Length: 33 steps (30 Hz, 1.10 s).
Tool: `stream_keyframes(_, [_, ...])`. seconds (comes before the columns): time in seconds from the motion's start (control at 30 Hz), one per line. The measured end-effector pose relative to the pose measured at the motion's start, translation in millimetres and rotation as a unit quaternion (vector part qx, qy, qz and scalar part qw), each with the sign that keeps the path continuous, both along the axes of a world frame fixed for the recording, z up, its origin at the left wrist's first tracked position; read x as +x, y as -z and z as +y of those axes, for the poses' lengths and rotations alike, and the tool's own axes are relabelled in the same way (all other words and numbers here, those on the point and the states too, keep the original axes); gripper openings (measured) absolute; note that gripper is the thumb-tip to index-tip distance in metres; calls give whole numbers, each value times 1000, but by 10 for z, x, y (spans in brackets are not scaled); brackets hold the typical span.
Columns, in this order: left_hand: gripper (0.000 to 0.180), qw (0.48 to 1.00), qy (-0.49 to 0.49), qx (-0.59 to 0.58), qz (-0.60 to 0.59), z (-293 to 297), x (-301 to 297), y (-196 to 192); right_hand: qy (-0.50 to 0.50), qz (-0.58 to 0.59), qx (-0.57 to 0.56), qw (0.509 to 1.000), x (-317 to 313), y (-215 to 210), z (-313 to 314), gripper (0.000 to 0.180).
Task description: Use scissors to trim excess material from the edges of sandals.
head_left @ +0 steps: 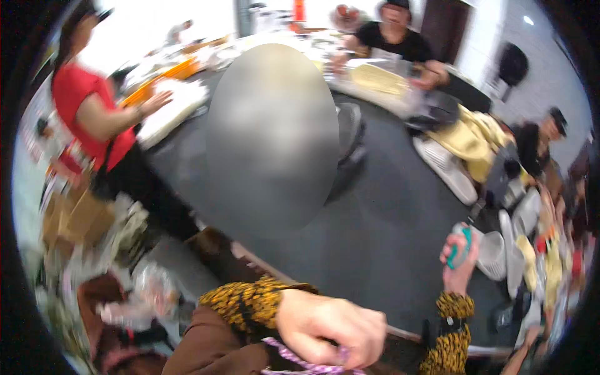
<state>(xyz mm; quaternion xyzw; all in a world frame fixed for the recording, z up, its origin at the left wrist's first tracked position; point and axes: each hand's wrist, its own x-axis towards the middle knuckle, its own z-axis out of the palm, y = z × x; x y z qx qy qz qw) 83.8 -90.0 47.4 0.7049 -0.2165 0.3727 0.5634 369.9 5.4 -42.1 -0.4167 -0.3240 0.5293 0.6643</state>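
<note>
Near the lower edge, my left hand [334, 328] is closed, its fingers curled down around a purple-and-white patterned cord [294, 359] against my body. Part of the cord is hidden under the fingers. Out to the right, over the dark table's edge, my right hand [461, 265] is closed around a small teal-and-grey object [459, 249]; its kind is blurred. Beside that hand lies a light grey shoe sole [490, 255]. Both my sleeves have yellow-and-black patterned cuffs.
The dark table [375, 250] curves ahead; a blurred oval covers its middle. A dark shoe [351, 132] stands beside it. More soles [445, 170] and yellow cloth [472, 140] line the right side. A person in red [94, 112] stands left, others sit far and right. Cartons [81, 215] stand lower left.
</note>
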Motion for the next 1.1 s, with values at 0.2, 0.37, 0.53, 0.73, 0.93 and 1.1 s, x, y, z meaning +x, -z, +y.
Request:
stream_keyframes(0.2, [21,985,83,60,137,39,147,-45,-40,-16,23,999,21,30,12,39])
stream_keyframes(0.37, [20,972,103,101,185,86,301,-148,-2,-93,31,995,18,-51,-89,34])
stream_keyframes(0.53, [12,972,112,80,188,188,311,-232,-16,-81,48,995,24,-75,-107,36])
stream_keyframes(0.73, [8,991,30,38,124,323,165,-224,-18,-90,45,995,-1,-74,-69,36])
stream_keyframes(0.93, [10,992,-7,-52,112,385,114,53,-8,-102,43,994,-19,-62,-53,40])
stream_keyframes(1.1, [4,975,62,15,212,269,192,154,-6,-114,51,992,-19,-79,-76,41])
